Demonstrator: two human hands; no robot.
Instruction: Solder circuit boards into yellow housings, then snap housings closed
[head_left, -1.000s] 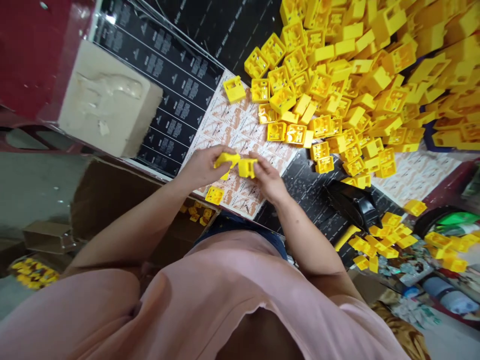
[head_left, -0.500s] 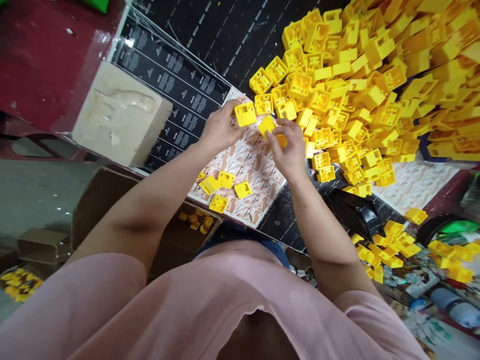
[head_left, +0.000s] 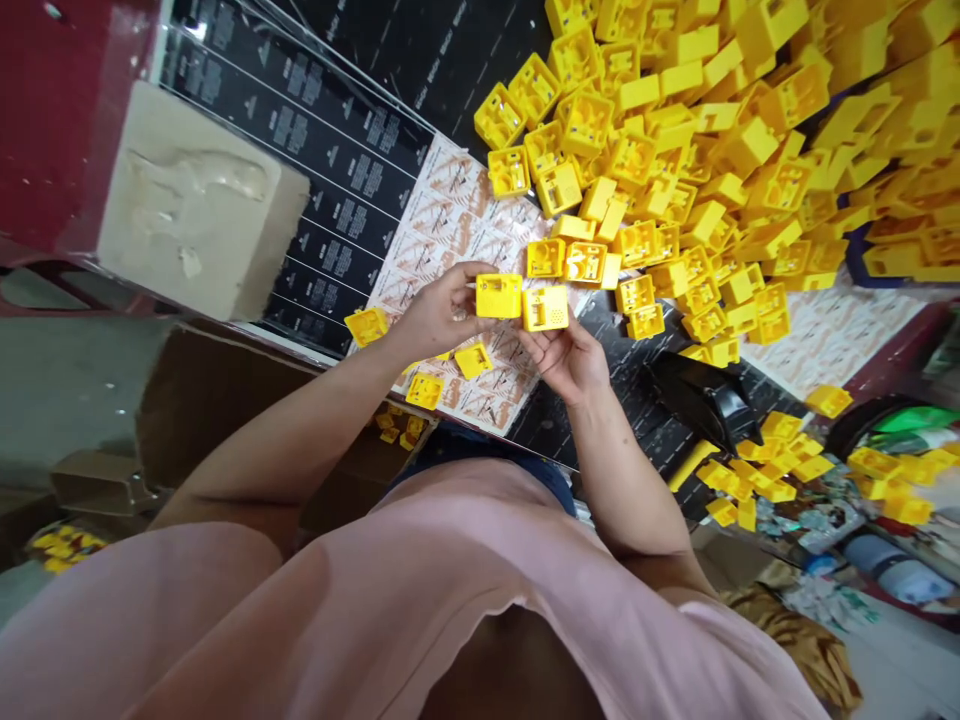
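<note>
Between thumb and fingers, my left hand (head_left: 444, 312) grips a yellow plastic housing (head_left: 499, 296) with a rectangular cutout. My right hand (head_left: 566, 357) holds a second yellow housing (head_left: 546, 308) from below and the right; its face shows a window and a patch of small holes. The two housings are side by side, nearly touching, above the patterned sheet (head_left: 420, 230). Below my left hand lie loose yellow pieces, among them one housing (head_left: 425, 391) near the table edge and another piece (head_left: 472, 359).
A large heap of yellow housings (head_left: 675, 150) spreads over the right and back. At the left lies a beige block (head_left: 199, 205) with a moulded hollow. A black tray-like object (head_left: 701, 400) stands at the right edge. Below the table edge is an open cardboard box (head_left: 217, 420).
Both hands have drawn the housings nearer my body and closer together. The right housing has been turned, so its holed face now shows. The camera view has shifted slightly.
</note>
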